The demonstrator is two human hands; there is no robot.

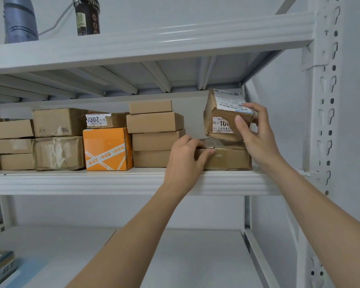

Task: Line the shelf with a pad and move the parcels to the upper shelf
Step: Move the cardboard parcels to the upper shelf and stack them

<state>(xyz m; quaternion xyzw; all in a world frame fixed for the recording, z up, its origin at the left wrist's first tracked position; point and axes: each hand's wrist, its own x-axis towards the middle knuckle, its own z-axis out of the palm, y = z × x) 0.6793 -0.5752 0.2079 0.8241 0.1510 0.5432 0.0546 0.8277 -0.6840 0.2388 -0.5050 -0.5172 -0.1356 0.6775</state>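
Several cardboard parcels stand in stacks on the white upper shelf (112, 181). At the right end my right hand (256, 134) grips a small brown labelled parcel (220, 113), tilted, resting on a flat brown box (229, 159). My left hand (185, 161) has its fingers curled over the flat box's front left top edge. An orange box (107, 149) stands in the middle of the row, with a stack of plain boxes (154, 134) to its right. No pad can be made out under the parcels.
The lower shelf (185, 256) is white, with a blue-green packet (0, 265) at its far left. Two dark bottles (87, 15) stand on the top shelf. The perforated upright post (326, 121) bounds the shelf on the right.
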